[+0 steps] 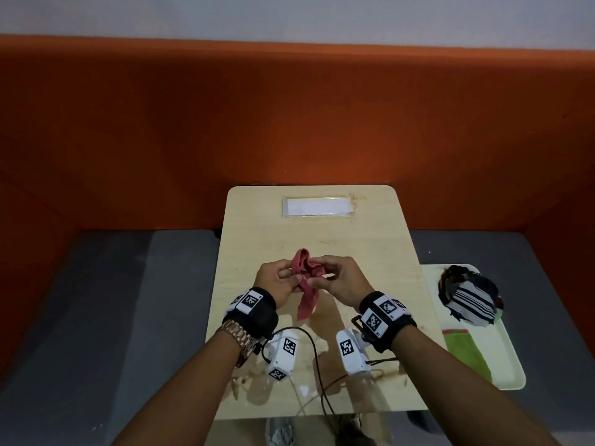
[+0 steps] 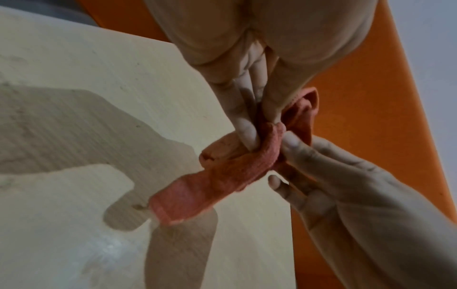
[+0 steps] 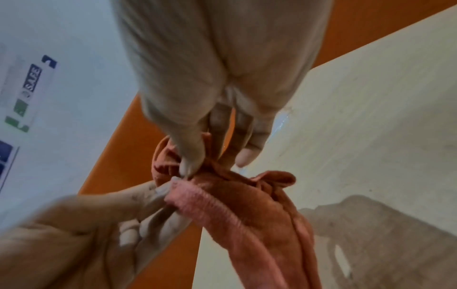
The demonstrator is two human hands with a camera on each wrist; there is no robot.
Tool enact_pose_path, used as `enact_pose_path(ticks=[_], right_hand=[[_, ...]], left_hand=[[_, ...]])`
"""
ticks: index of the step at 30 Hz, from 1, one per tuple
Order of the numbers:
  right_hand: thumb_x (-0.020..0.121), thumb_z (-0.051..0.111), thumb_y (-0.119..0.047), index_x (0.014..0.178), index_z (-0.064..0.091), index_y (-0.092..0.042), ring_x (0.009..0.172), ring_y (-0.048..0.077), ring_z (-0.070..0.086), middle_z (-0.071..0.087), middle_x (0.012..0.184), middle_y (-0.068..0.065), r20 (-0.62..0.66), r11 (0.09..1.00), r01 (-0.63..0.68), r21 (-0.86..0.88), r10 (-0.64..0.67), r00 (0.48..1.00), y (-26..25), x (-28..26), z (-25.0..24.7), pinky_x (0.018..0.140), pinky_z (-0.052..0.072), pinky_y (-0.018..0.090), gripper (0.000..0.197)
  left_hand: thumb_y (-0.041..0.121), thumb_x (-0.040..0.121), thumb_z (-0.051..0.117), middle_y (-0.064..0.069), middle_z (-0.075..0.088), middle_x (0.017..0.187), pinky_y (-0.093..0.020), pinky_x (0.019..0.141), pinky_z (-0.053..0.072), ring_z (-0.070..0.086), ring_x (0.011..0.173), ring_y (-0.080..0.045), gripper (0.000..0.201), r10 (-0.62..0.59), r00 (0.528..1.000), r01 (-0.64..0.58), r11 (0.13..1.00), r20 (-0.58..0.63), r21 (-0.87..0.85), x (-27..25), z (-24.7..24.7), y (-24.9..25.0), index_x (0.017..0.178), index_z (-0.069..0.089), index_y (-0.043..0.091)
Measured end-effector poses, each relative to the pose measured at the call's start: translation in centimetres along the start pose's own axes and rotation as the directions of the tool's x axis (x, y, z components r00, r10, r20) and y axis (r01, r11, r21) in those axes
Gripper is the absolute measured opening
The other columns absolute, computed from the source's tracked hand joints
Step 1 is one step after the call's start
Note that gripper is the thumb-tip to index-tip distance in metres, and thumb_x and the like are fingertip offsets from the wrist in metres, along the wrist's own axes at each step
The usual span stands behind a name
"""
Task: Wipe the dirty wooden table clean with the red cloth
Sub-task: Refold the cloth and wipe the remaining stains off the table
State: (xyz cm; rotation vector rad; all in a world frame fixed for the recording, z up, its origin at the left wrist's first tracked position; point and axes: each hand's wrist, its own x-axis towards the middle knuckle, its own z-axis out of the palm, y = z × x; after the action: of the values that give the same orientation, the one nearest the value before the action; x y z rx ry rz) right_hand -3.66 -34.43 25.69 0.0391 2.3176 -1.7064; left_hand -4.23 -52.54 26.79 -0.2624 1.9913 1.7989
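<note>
Both hands hold the red cloth (image 1: 307,278) bunched up above the middle of the pale wooden table (image 1: 380,252). My left hand (image 1: 283,278) pinches its left side; the right hand (image 1: 325,275) pinches the right side. A loose tail of the cloth hangs down toward the table. In the left wrist view the left hand (image 2: 257,125) pinches the red cloth (image 2: 222,176) against the table (image 2: 99,78). In the right wrist view the right hand (image 3: 205,162) pinches the gathered cloth (image 3: 247,205) above the table (image 3: 371,117). Brownish smears (image 1: 244,381) mark the near edge.
A white plastic-covered card (image 1: 317,206) lies at the table's far end. To the right, a cream tray (image 1: 512,371) carries a striped dark bundle of cloths (image 1: 470,297) and a green cloth (image 1: 467,352). An orange partition (image 1: 289,117) backs the table. Cables (image 1: 317,365) cross the near edge.
</note>
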Motion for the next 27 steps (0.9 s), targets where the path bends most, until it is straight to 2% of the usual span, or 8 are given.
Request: enact_pose_path(ticks=[2, 5, 10, 13, 16, 19, 22, 27], right_hand=[[0.079, 0.079, -0.006, 0.085, 0.077, -0.014, 0.066, 0.008, 0.066, 0.074, 0.076, 0.000, -0.140, 1.000, 0.018, -0.004, -0.018, 0.990, -0.3, 0.3, 0.3, 0.066, 0.052, 0.028, 0.010], [0.087, 0.069, -0.002, 0.080, 0.070, -0.009, 0.058, 0.013, 0.060, 0.068, 0.069, 0.006, -0.252, 0.998, 0.015, 0.064, 0.002, 0.968, -1.5, 0.6, -1.0, 0.056, 0.048, 0.027, 0.010], [0.092, 0.059, -0.001, 0.085, 0.065, -0.007, 0.071, 0.008, 0.056, 0.063, 0.077, 0.001, -0.257, 0.999, 0.039, 0.008, -0.036, 0.966, -3.2, 1.4, -2.9, 0.069, 0.045, 0.024, 0.011], [0.094, 0.058, -0.009, 0.088, 0.069, -0.009, 0.081, 0.014, 0.059, 0.067, 0.083, 0.001, -0.247, 0.999, 0.053, 0.009, -0.049, 0.968, -3.8, 2.2, -3.2, 0.078, 0.048, 0.031, 0.013], [0.096, 0.059, -0.016, 0.091, 0.071, -0.009, 0.081, 0.014, 0.062, 0.069, 0.084, 0.003, -0.254, 0.996, 0.091, -0.017, -0.092, 0.963, -4.8, 2.5, -3.5, 0.079, 0.051, 0.033, 0.015], [0.096, 0.060, -0.023, 0.089, 0.072, -0.008, 0.078, 0.023, 0.064, 0.069, 0.083, 0.018, -0.284, 0.995, 0.085, 0.046, -0.068, 0.956, -5.2, 2.8, -4.2, 0.076, 0.055, 0.042, 0.021], [0.097, 0.060, -0.022, 0.090, 0.073, -0.005, 0.074, 0.022, 0.065, 0.068, 0.079, 0.012, -0.237, 0.987, 0.068, 0.145, -0.032, 0.971, -5.8, 2.2, -4.9, 0.070, 0.054, 0.036, 0.023], [0.096, 0.060, -0.023, 0.096, 0.069, 0.006, 0.064, 0.022, 0.056, 0.061, 0.072, 0.013, -0.123, 0.954, 0.037, 0.297, 0.000, 0.992, -6.8, 1.4, -4.9, 0.060, 0.046, 0.028, 0.031]], left_hand=[[-0.014, 0.088, 0.054, -0.020, 0.069, 0.098, -0.032, 0.076, 0.060, 0.068, 0.086, -0.031, 0.029, 0.004, 1.000, -0.004, 1.000, 0.031, 0.013, -0.1, -0.2, 0.5, 0.114, 0.063, -0.005], [-0.017, 0.088, 0.051, -0.018, 0.069, 0.095, -0.036, 0.077, 0.060, 0.066, 0.088, -0.033, 0.028, 0.006, 1.000, -0.007, 0.999, 0.008, 0.034, -0.1, -1.4, 0.7, 0.105, 0.066, -0.001], [-0.006, 0.092, 0.045, -0.008, 0.064, 0.078, -0.035, 0.071, 0.050, 0.056, 0.080, -0.026, 0.036, 0.021, 0.999, -0.014, 0.987, -0.041, 0.159, 0.6, -3.2, 1.1, 0.084, 0.068, 0.020], [0.030, 0.093, 0.059, -0.001, 0.067, 0.088, -0.025, 0.071, 0.046, 0.060, 0.084, -0.021, 0.015, 0.063, 0.998, -0.059, 0.985, -0.019, 0.159, 0.1, -3.0, 2.3, 0.094, 0.067, 0.017], [0.060, 0.068, 0.070, 0.005, 0.070, 0.096, -0.027, 0.078, 0.053, 0.065, 0.087, -0.012, 0.052, 0.153, 0.987, -0.159, 0.908, 0.047, 0.388, 0.3, -3.2, 2.4, 0.105, 0.065, 0.025], [0.034, 0.079, 0.075, 0.000, 0.067, 0.095, -0.035, 0.076, 0.056, 0.066, 0.082, -0.025, 0.028, 0.190, 0.981, -0.168, 0.916, -0.026, 0.364, 0.5, -3.6, 2.3, 0.104, 0.067, 0.027], [0.004, 0.088, 0.065, -0.004, 0.064, 0.091, -0.035, 0.062, 0.056, 0.063, 0.068, -0.027, 0.021, 0.189, 0.976, -0.149, 0.943, -0.112, 0.298, 0.5, -4.4, 2.2, 0.093, 0.070, 0.023], [0.010, 0.086, 0.068, -0.001, 0.067, 0.085, -0.029, 0.070, 0.052, 0.063, 0.076, -0.020, 0.012, 0.266, 0.936, -0.155, 0.899, -0.232, 0.409, 0.5, -5.1, 2.1, 0.090, 0.072, 0.020]])
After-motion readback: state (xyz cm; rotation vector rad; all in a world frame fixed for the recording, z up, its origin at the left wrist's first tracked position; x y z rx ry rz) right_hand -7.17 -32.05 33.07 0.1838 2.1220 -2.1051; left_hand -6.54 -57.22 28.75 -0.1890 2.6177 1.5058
